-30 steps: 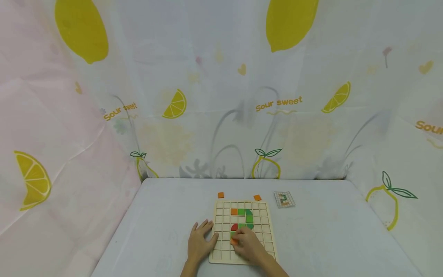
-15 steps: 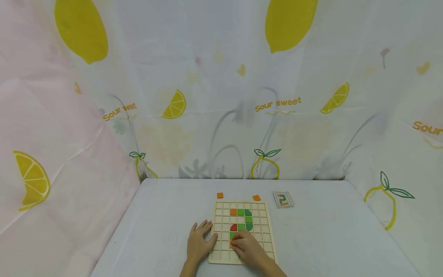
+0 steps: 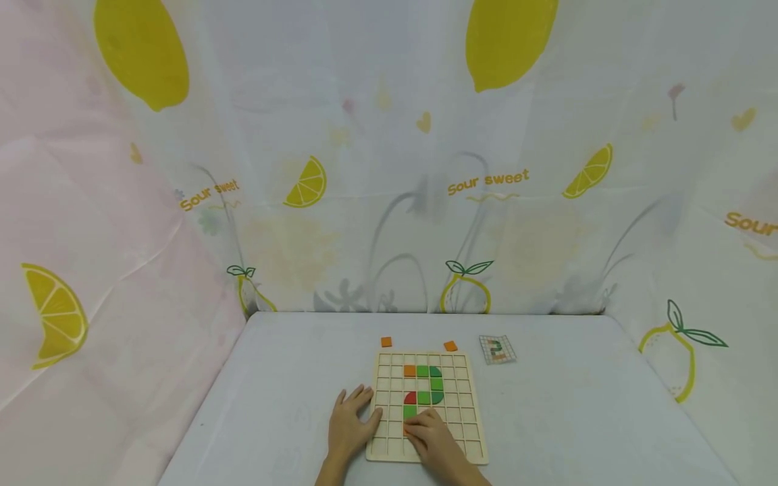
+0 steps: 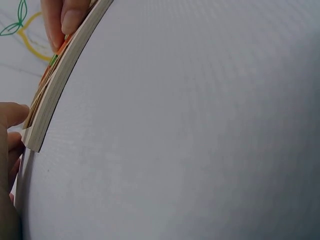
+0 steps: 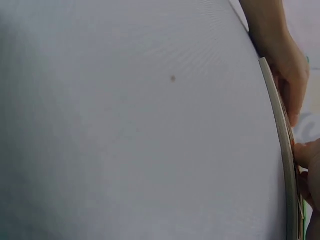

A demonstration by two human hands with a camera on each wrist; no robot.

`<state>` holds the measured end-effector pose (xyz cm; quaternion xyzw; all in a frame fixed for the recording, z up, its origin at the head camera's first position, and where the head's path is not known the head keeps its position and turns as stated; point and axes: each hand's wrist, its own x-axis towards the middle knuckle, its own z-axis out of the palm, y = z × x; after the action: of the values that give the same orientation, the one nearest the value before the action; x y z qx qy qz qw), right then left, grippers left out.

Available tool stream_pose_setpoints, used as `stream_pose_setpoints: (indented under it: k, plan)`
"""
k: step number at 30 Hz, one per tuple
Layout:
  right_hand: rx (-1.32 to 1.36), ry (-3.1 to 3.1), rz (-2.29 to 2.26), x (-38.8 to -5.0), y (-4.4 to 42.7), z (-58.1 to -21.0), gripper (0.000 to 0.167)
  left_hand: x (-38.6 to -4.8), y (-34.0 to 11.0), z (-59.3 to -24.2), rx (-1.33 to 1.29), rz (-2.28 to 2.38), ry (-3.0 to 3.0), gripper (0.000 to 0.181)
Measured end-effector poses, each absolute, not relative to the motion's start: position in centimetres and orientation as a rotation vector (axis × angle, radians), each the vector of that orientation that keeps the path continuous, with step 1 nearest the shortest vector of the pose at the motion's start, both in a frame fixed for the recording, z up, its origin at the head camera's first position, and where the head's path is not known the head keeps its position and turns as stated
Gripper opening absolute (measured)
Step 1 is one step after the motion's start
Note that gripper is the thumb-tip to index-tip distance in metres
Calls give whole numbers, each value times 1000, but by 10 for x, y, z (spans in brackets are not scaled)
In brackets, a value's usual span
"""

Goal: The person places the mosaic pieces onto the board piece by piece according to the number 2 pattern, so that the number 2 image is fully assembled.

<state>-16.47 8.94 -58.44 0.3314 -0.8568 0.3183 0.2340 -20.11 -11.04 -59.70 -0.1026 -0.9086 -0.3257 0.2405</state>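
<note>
A light wooden grid board (image 3: 464, 412) lies on the table, with green, red and orange tiles set in its cells in a curved figure. Near the lower end of that figure my right hand (image 3: 435, 440) pinches an orange square tile (image 3: 406, 430), mostly covered by the fingertips. Just above it sits a green square tile (image 3: 410, 411). My left hand (image 3: 349, 425) rests at the board's left edge, fingers spread on the table and thumb touching the frame. In the left wrist view, the fingertips of the right hand (image 4: 62, 22) meet an orange tile at the board's surface.
Two loose orange tiles, one on the left (image 3: 386, 342) and one on the right (image 3: 450, 346), lie beyond the board's far edge. A small pattern card (image 3: 497, 349) lies to their right. Lemon-printed cloth (image 3: 389, 223) stands behind the white table (image 3: 565, 405).
My right hand has shifted slightly down and drawn its fingers together over the orange tile, uncovering more of the green and red tiles above. The left hand has stayed at the board's edge.
</note>
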Motion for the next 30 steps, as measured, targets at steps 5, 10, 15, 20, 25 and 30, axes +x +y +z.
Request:
stream_pose_setpoints:
  k: [5,10,15,20,25,30]
  plan:
    - [859,-2309,925,-162,86,-585,12,-202,-111,-597,-286,-885,-2487,37]
    - [859,-2270,934,-164,85,-584,10,-202,-111,-598,-285,-881,-2496,37]
    - [855,-2325,817,-166,87,-581,14,-202,-111,-598,-281,-899,-2495,37]
    - [802,-2565,613,-168,89,-577,29,-202,-111,-597,-280,-912,-2499,36]
    - [831,-2649,576,-167,92,-577,30,-201,-111,-596,-289,-892,-2493,36]
    - [881,-2589,568,-168,92,-579,22,-200,-110,-595,-290,-881,-2499,36]
